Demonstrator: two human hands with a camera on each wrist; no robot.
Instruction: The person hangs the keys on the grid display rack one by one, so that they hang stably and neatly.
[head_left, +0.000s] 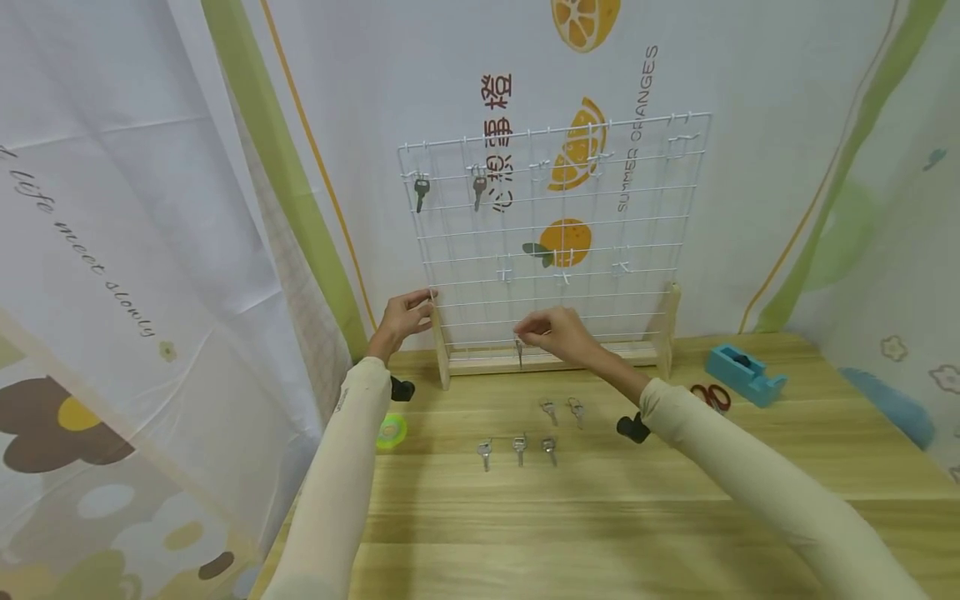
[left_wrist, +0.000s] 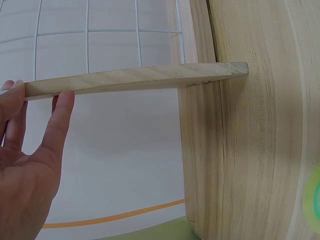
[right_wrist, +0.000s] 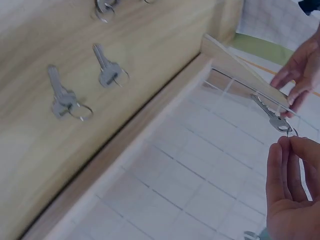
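Observation:
My right hand pinches a small ring between thumb and fingertips. From it hangs a silver key, in front of the lower part of a white wire grid rack. My left hand grips the upper end of the rack's left wooden post, thumb on one side and fingers on the other. Two keys hang from hooks in the upper row, one at the far left and another key to its right. Several ringed keys lie in two rows on the table before the rack.
More white hooks sit on the grid's middle and upper right. Right of the rack are a blue tape dispenser and red-handled scissors. A yellow-green tape roll lies at left on the wooden table. Printed curtain hangs behind.

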